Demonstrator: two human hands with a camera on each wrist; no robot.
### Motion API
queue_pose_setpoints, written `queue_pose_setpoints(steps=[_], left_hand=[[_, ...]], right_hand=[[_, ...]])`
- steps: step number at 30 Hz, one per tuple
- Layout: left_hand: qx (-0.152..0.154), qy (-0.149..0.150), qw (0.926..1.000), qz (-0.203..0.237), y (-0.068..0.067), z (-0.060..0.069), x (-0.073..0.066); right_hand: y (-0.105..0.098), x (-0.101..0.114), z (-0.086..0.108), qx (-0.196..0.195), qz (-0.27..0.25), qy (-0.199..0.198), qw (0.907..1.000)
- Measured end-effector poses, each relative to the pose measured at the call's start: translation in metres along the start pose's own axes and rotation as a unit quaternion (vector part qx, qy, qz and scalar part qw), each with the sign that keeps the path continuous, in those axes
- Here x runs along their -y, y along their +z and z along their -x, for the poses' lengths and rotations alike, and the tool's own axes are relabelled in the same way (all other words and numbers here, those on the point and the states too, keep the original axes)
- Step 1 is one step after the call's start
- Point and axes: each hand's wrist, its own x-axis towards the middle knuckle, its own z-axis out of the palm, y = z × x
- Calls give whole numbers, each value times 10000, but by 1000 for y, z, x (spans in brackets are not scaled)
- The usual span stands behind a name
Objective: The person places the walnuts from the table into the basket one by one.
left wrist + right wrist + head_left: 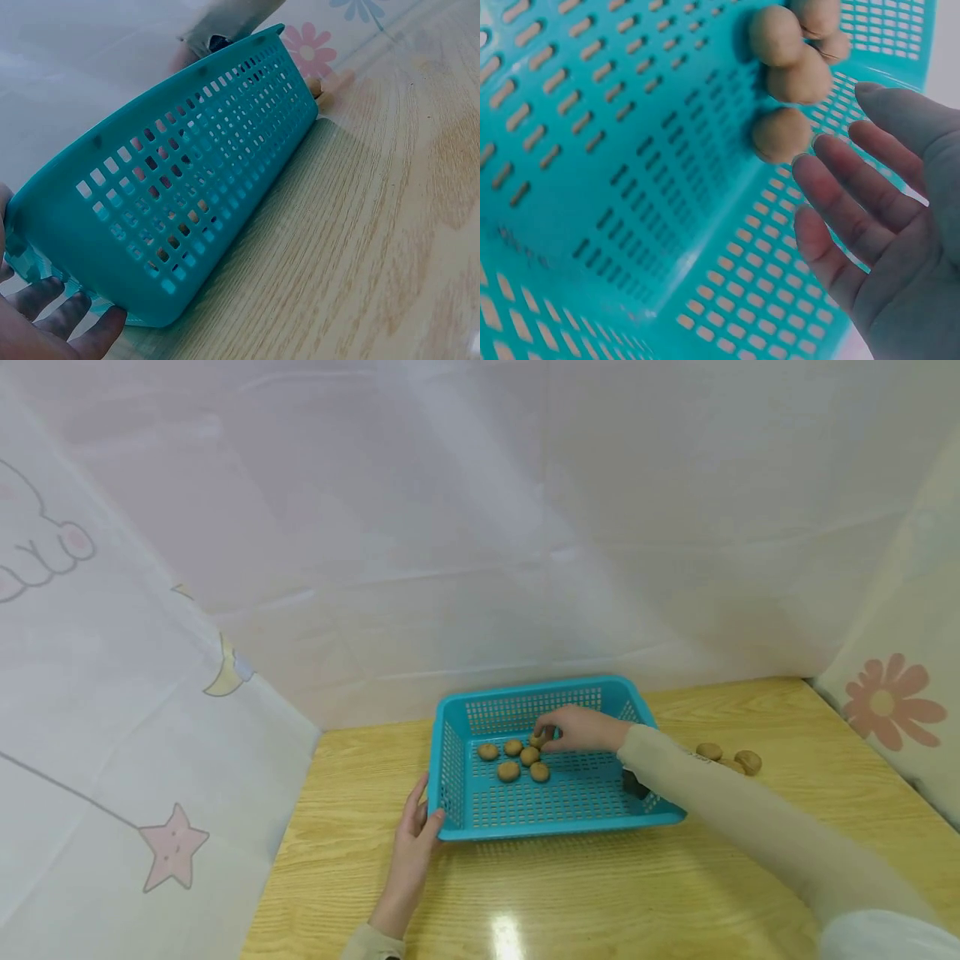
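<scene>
A blue plastic basket [555, 828] [82, 161] with perforated walls holds several round brown pieces [507, 771] [799, 75] toward its left side. My left hand [412, 843] [56, 322] grips the basket's front left corner, thumb at the rim and fingers against the outside. Inside the basket, my right hand [583, 729] [907, 202] reaches over from the right. Its fingers are spread and gently bent beside one brown piece [537, 741] [781, 135], with a narrow gap between fingertips and piece in the right wrist view.
More brown pieces [747, 762] lie on the wooden table [360, 793] to the right of the basket, partly behind the right sleeve. A dark object [634, 784] sits at the basket's right end, partly covered by that sleeve. Printed cloth [480, 527] hangs behind the table.
</scene>
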Motion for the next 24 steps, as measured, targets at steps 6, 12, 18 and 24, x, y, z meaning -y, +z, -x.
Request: queue_pose_setpoints(steps=[6, 12, 18, 24], left_hand=[[13, 112, 9999, -28, 0, 1, 1], [4, 38, 10000, 47, 0, 1, 2], [-10, 11, 10000, 57, 0, 1, 2], [34, 116, 9999, 9, 0, 0, 1]], right_hand=[[-19, 6, 15, -252, 126, -94, 9996], [-34, 6, 36, -628, 282, -358, 9970], [-46, 3, 61, -922, 370, -501, 9938], [-55, -4, 91, -945, 289, -370, 9944]])
